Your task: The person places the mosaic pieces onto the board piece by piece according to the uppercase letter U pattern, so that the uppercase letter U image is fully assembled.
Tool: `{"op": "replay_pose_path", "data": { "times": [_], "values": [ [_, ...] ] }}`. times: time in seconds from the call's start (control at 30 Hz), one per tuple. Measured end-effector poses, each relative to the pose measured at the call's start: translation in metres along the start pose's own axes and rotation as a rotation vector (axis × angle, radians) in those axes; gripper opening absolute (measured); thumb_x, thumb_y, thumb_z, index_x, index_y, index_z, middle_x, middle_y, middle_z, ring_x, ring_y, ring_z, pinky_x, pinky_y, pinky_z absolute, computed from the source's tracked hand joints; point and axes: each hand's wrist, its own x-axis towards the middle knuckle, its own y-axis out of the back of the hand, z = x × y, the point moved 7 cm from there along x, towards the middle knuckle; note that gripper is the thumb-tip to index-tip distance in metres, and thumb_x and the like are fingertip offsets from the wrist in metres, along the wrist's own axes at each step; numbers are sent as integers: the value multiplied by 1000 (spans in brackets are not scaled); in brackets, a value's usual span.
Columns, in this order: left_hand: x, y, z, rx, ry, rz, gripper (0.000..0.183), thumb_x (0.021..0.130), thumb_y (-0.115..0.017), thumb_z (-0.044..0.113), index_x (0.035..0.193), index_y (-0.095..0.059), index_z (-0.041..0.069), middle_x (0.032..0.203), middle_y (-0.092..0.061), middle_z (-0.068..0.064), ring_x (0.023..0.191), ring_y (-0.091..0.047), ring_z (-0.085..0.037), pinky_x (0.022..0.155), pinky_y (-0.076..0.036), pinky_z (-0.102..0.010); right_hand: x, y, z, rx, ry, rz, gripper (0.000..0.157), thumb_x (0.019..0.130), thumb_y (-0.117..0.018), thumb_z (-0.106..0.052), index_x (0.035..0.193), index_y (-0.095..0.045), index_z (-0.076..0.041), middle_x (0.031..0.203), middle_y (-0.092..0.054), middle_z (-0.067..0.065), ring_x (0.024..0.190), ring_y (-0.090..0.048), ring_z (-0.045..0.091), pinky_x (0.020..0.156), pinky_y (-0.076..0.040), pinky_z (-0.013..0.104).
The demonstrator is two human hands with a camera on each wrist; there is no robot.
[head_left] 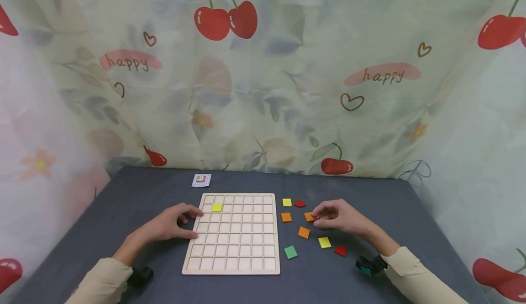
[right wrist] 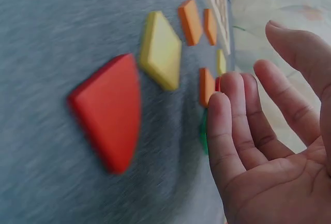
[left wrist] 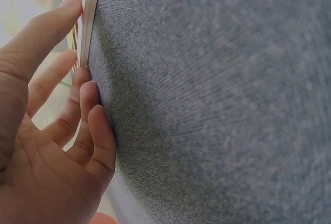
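A pale gridded board (head_left: 272, 269) lies on the dark table, with one yellow square tile (head_left: 217, 207) in its upper left part. My left hand (head_left: 176, 222) touches the board's left edge with thumb and fingertips spread along it. In the left wrist view the thumb (left wrist: 49, 25) rests at the board's side. My right hand (head_left: 339, 217) is beside an orange tile (head_left: 309, 217), its fingertips very near or touching it. The right wrist view shows thumb and fingers apart, with nothing held. A green piece (right wrist: 204, 133) is partly hidden behind those fingers.
Right of the board lie more orange tiles (head_left: 303, 233), yellow tiles (head_left: 324, 242), a green tile (head_left: 290, 252) and red curved-edged pieces (head_left: 340, 250). A small printed card (head_left: 201, 180) lies behind the board. A patterned curtain (head_left: 287, 89) hangs behind the table.
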Motion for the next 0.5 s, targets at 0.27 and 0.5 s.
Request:
{"op": "replay_pose_path", "data": {
  "times": [0.27,0.5],
  "values": [
    [1,-1,-2,-1,-8,1,56,84,-86,37,130,-65,14,115,-58,-4,96,-58,-21,85,-48,-46,-15,2,7,15,5,-3,26,94,-75,-10,114,-69,5,108,-68,20,92,-68,27,82,-54,31],
    [0,-1,-3,-5,-7,1,56,83,-86,37,130,-65,14,114,-58,-4,96,-57,-21,85,-48,-46,-26,0,12,-21,-27,15,26,92,-77,-11,113,-70,3,106,-68,15,88,-67,23,79,-54,29]
  ]
}}
